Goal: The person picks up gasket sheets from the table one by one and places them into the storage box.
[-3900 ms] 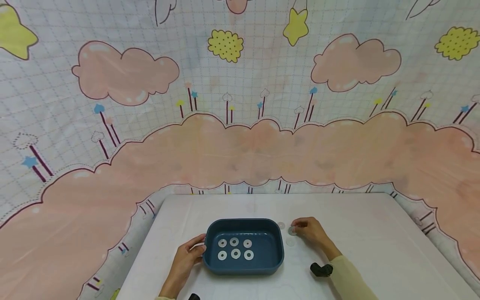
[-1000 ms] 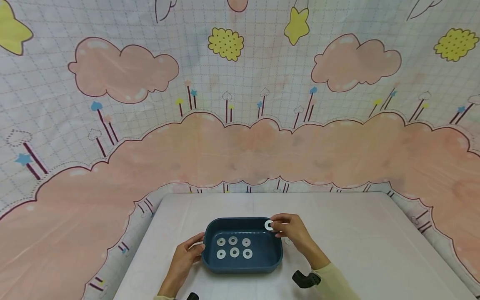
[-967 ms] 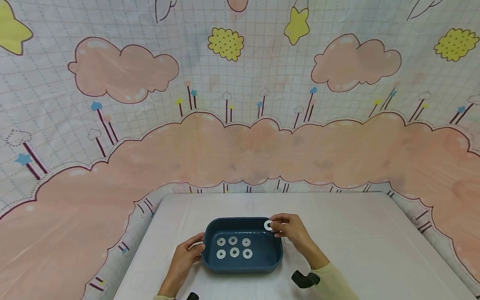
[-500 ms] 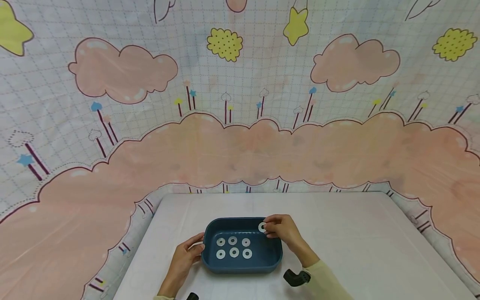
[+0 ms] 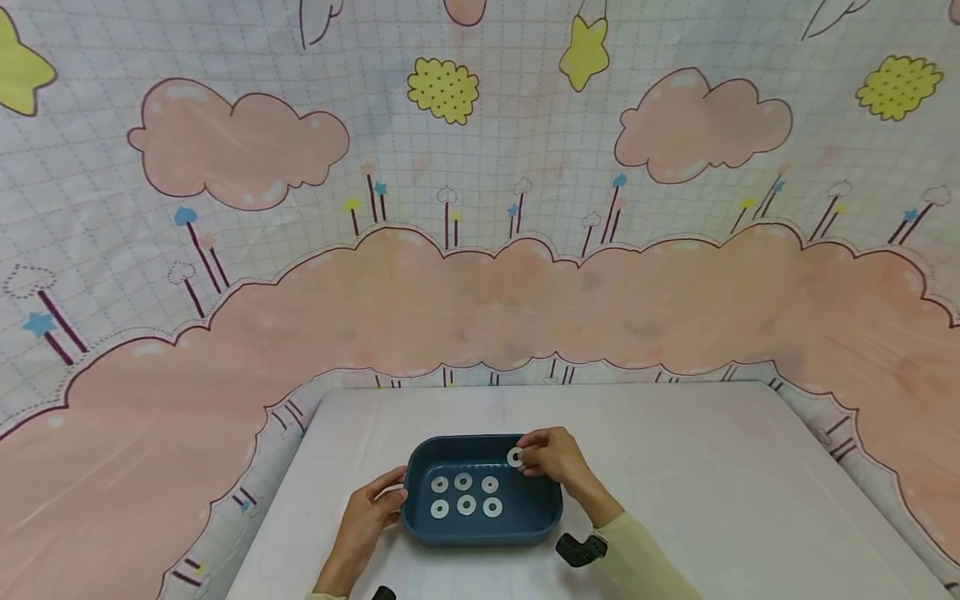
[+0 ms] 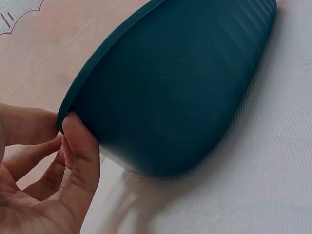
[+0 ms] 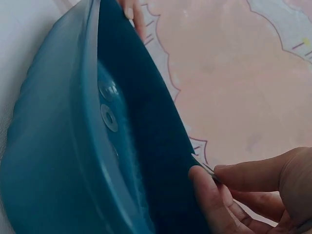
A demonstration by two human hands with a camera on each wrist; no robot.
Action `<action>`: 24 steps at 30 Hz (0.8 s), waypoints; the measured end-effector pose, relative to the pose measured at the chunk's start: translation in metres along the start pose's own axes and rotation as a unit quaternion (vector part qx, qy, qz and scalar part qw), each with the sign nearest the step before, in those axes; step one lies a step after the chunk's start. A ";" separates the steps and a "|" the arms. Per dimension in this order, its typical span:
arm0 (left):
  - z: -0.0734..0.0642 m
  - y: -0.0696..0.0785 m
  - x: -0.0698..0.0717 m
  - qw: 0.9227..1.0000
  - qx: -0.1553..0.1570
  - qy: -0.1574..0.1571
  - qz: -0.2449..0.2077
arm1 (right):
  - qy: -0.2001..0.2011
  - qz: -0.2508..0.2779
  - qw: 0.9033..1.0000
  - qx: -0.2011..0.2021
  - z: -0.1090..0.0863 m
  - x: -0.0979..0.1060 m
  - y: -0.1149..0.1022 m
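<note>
A dark blue rectangular tray [image 5: 528, 517] with rounded corners stands on the table. Flat white washers [image 5: 467, 504], several of them, lie in two rows on its floor, toward the left. My left hand [image 5: 363, 518] grips the tray's left end; the left wrist view shows the thumb [image 6: 80, 161] against the outer wall just under the rim. Over the tray's back right part, my right hand [image 5: 557, 458] pinches one more washer [image 5: 513, 457] between thumb and fingers. In the right wrist view that washer [image 7: 207, 170] appears edge-on, level with the far rim.
A white cloth covers the table [image 5: 697, 467], whose back edge meets a hanging printed backdrop [image 5: 480, 308] with clouds and stars. Black camera mounts [image 5: 581, 550] sit at the wrists. The right forearm [image 5: 637, 554] crosses the table right of the tray.
My right hand has picked a washer up from the table right of the tray and carried it left over the tray's back right corner. The left hand keeps its grip.
</note>
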State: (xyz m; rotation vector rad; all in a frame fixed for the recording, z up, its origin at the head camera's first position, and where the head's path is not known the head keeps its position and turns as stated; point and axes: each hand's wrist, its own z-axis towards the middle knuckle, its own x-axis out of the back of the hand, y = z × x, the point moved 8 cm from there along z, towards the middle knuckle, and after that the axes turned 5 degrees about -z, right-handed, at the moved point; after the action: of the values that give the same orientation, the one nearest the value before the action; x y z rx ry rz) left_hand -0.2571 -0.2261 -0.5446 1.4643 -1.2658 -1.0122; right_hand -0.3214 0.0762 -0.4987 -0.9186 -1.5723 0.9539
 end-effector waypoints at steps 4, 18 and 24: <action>-0.001 0.000 0.000 1.000 0.000 -0.001 -0.003 | -0.008 -0.011 1.000 0.003 0.002 -0.004 -0.001; 0.000 -0.002 0.001 1.000 0.004 -0.001 0.000 | -0.006 -0.046 0.999 0.006 -0.002 -0.007 -0.004; -0.001 -0.002 0.002 1.000 0.000 -0.001 0.001 | 0.003 -0.054 0.998 0.011 -0.005 -0.002 -0.004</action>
State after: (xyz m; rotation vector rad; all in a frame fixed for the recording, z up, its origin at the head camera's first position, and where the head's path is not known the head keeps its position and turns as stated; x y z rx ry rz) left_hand -0.2555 -0.2276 -0.5462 1.4613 -1.2680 -1.0133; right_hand -0.3168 0.0728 -0.4950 -0.8123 -1.5880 0.8894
